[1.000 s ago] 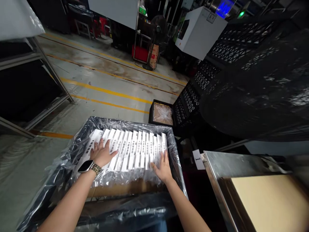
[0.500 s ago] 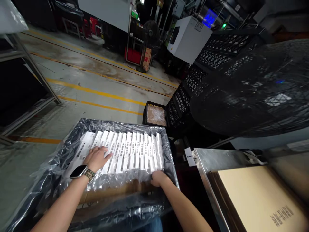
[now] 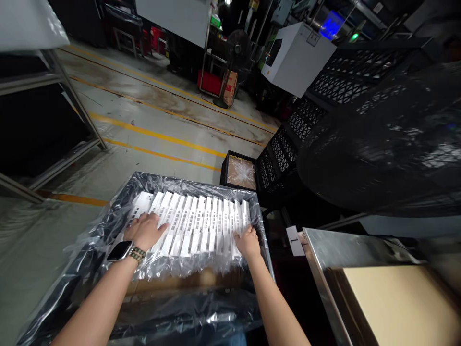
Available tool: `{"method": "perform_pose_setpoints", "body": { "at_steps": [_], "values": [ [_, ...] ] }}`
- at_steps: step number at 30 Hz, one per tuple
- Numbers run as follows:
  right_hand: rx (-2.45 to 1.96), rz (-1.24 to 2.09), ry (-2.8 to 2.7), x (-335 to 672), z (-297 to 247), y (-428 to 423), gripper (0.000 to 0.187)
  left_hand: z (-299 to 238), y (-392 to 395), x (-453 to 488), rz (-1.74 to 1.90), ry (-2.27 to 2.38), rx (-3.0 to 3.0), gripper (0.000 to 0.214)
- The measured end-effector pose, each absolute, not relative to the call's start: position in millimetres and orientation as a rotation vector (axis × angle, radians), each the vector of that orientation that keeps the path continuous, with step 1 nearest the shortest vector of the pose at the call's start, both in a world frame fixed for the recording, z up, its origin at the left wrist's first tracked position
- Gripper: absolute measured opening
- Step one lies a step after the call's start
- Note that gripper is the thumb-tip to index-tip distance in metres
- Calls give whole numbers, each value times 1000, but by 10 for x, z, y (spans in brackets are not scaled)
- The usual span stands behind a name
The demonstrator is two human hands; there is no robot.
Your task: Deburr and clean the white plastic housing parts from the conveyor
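A row of white panels with small square cut-outs stands closely packed in a bin lined with clear plastic film. My left hand lies on the leftmost panels, fingers stretched over them and thumb apart. At the right end of the row, my right hand has its thumb and curled fingers around the top edge of the last panel. Its fingertips are partly hidden behind that panel. Brown cardboard shows through the film on the near side of the row.
A metal cart with stacked cardboard sheets stands close on the right. Beyond it are a large fan and black crates. A small box sits past the bin. At left stands a metal rack.
My right hand has risen from the near right corner to the top of the last panel. My left hand stays on the left panels. The whole view has shifted slightly.
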State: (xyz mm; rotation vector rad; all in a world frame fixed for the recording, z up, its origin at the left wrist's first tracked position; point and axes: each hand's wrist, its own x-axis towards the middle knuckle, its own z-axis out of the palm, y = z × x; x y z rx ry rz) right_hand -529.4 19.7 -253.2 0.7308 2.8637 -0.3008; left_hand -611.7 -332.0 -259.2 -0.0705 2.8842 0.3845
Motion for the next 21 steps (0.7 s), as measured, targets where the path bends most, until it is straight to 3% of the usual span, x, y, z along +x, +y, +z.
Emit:
{"method": "perform_pose_setpoints", "body": {
  "at_steps": [7,14,21],
  "values": [
    [1048,-456,2803,-5444,-2696,23,52,-2537,-3294,-6111,383,2857,-36,49],
    [915,-476,2802,-5338,-2582,162,55,-2413,-3262,-6066,425,2857,-1,71],
    [870,-538,2769,-5432,-2642,209,54,-2456,-3329,-6152,372,2829,-99,66]
  ]
}}
